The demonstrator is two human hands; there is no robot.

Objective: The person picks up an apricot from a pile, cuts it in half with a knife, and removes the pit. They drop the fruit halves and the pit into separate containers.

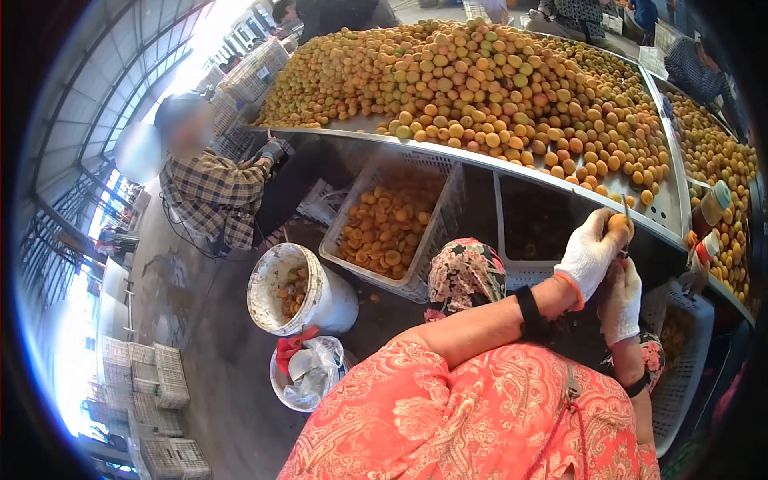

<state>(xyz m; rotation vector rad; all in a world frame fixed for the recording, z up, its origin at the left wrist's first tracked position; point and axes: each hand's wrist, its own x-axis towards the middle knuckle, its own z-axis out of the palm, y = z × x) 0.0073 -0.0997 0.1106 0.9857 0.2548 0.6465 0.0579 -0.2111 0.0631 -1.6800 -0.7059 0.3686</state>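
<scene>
My left hand (pixel 590 250), in a white knit glove with an orange cuff, is closed around an apricot (pixel 618 225) near the sorting table's front edge. Just below it, my right hand (pixel 621 302), also gloved in white, is closed with its fingers up against the left hand. A thin pointed tool (pixel 625 203), perhaps a small knife, sticks up beyond the apricot; its grip is mostly hidden by the hands. Behind them, a large heap of whole apricots (pixel 480 80) covers the metal table (pixel 384 138).
Below the table sit a crate (pixel 438 248) of apricot halves, a dark-filled crate (pixel 524 272) and another crate (pixel 694 336) at right. A white bucket (pixel 332 300) and a bag-lined bucket (pixel 316 372) stand left. One co-worker (pixel 212 188) sits at the far left; others are behind the heap.
</scene>
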